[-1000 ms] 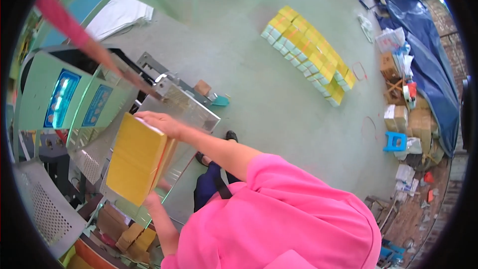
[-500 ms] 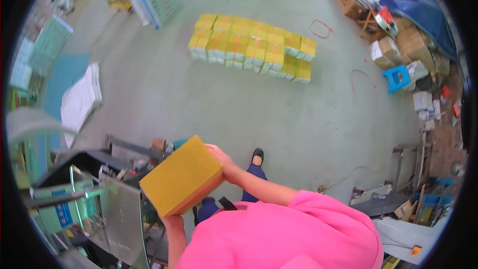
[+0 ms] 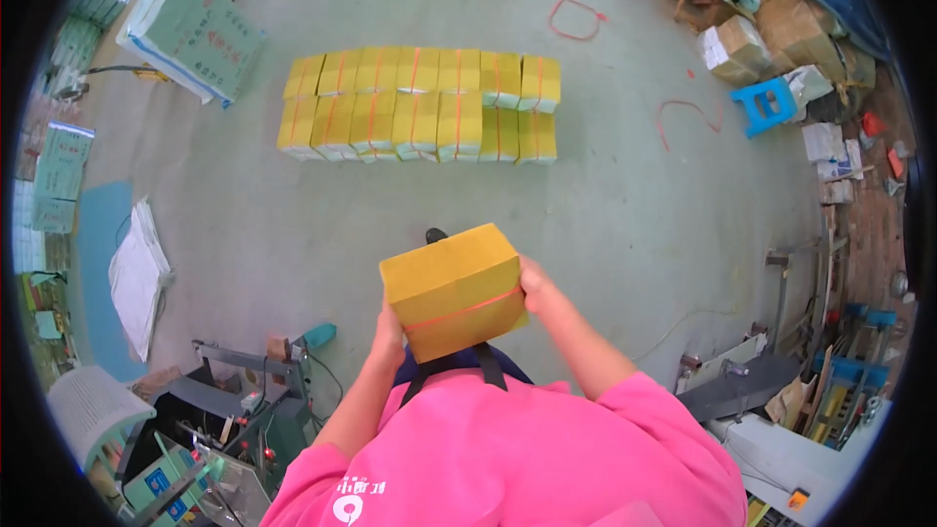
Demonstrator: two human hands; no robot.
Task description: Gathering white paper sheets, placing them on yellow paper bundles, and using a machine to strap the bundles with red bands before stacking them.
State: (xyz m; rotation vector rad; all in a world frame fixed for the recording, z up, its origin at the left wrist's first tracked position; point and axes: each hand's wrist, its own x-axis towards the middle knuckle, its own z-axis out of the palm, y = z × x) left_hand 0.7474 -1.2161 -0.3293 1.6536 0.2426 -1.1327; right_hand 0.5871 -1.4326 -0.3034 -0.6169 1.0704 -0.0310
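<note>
Yellow-wrapped bundle (image 3: 454, 285), frame centre: probably heavy, stiff; left hand (image 3: 389, 324) and right hand (image 3: 533, 281) clasp opposite ends, seemingly the surest hold.

On the grey-green floor (image 3: 625, 205) sit two rows of yellow bundles (image 3: 427, 122) tied with red bands (image 3: 415, 68). To the right are a blue stool (image 3: 764, 105) and two thin red strips (image 3: 576, 37), maybe straps.
</note>
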